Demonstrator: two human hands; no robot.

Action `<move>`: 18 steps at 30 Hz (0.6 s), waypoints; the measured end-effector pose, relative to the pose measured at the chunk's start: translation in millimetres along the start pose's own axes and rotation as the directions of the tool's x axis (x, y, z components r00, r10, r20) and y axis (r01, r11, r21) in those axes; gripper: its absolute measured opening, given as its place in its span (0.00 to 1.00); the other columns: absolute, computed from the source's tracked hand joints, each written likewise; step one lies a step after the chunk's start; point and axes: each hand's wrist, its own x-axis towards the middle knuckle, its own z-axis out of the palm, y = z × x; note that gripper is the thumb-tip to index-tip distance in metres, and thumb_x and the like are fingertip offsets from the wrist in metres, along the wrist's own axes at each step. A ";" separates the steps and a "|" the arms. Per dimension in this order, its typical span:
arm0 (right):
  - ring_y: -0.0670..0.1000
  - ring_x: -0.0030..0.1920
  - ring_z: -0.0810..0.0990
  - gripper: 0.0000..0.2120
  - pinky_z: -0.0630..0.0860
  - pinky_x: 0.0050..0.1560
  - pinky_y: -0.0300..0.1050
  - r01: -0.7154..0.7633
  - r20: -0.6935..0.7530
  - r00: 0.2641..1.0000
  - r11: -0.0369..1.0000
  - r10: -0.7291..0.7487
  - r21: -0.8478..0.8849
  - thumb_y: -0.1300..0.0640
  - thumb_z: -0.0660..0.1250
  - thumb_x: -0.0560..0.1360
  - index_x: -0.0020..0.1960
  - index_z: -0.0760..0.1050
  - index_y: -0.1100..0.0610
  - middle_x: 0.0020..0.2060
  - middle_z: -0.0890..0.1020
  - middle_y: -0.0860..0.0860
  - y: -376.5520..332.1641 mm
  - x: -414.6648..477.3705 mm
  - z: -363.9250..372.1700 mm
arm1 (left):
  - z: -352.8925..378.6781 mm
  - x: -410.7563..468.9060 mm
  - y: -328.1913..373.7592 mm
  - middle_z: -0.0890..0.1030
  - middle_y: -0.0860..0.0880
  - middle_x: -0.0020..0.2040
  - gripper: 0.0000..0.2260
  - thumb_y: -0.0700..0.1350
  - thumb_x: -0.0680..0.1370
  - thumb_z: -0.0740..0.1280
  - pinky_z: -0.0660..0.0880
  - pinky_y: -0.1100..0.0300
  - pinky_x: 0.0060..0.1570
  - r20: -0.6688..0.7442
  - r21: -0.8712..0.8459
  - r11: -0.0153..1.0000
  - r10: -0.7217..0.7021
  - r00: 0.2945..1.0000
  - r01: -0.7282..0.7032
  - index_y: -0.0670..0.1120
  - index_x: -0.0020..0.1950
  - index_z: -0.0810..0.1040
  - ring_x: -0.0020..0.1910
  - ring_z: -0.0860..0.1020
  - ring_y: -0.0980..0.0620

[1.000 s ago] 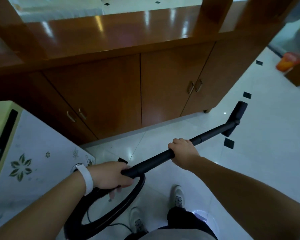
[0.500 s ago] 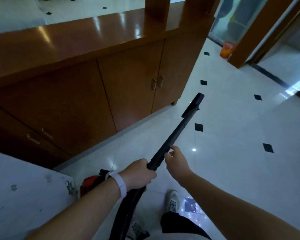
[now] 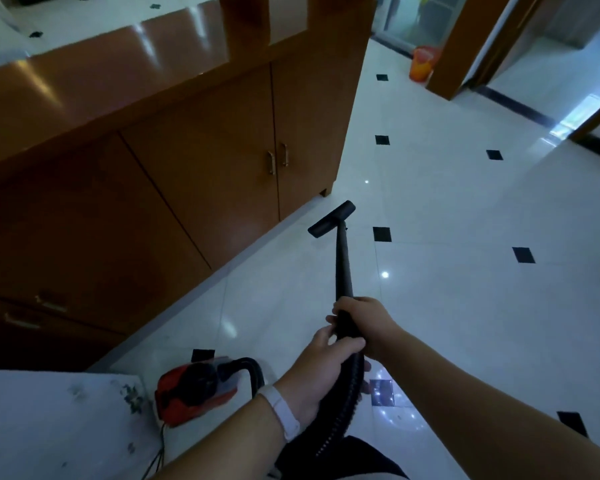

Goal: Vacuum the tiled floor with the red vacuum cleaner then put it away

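Note:
The red vacuum cleaner (image 3: 193,389) sits on the white tiled floor (image 3: 465,271) at the lower left, its black ribbed hose (image 3: 343,403) curving up to a black wand (image 3: 342,261). The wand's flat nozzle (image 3: 331,219) lies on the floor near the corner of the wooden cabinet. My left hand (image 3: 321,367), with a white wristband, grips the hose end just below the wand. My right hand (image 3: 368,323) grips the wand right above it.
A long brown wooden cabinet (image 3: 187,174) runs along the left. A white flowered surface (image 3: 49,420) sits at the lower left beside the vacuum. An orange bucket (image 3: 423,64) stands by a wooden door frame (image 3: 461,46) at the far end. Black inset tiles dot the floor.
The view has swung right. The wand has turned to point straight ahead with its nozzle flat on the floor, and my right hand has closed round the wand just above my left.

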 end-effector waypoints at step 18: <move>0.59 0.44 0.82 0.17 0.81 0.54 0.58 -0.197 0.069 0.974 0.959 0.215 -0.202 0.58 0.72 0.71 0.55 0.76 0.67 0.45 0.81 0.60 -31.7 48.9 -38.2 | 19.6 63.6 16.7 0.81 0.47 0.39 0.15 0.55 0.71 0.68 0.74 0.56 0.38 -0.113 0.567 0.821 0.155 0.982 -0.064 0.45 0.49 0.78 0.35 0.77 0.53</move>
